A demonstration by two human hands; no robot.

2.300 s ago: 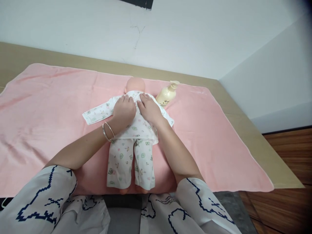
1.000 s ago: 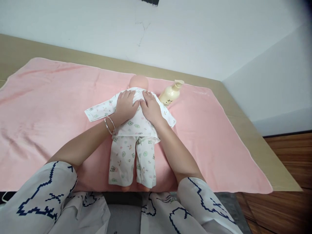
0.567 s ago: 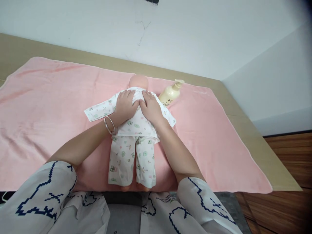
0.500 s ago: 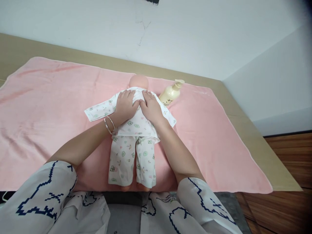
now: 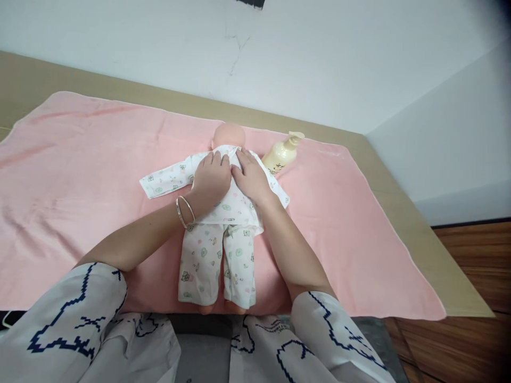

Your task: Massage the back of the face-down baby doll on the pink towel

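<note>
A baby doll point(image 5: 217, 234) in white printed pyjamas lies face down on a pink towel point(image 5: 80, 175), its bald head point(image 5: 229, 135) towards the wall. My left hand point(image 5: 211, 178), with thin bangles on the wrist, lies flat on the doll's upper back. My right hand point(image 5: 251, 175) lies flat beside it on the same spot, fingers stretched towards the neck. The two hands touch each other. Neither holds anything.
A cream pump bottle point(image 5: 281, 154) stands on the towel just right of the doll's head. The towel covers a beige table point(image 5: 419, 234) set against a white wall. Wooden floor point(image 5: 475, 266) shows at the right. My patterned sleeves fill the bottom.
My left hand has slid slightly right and down the doll's back, closer against my right hand. The doll has stayed where it was.
</note>
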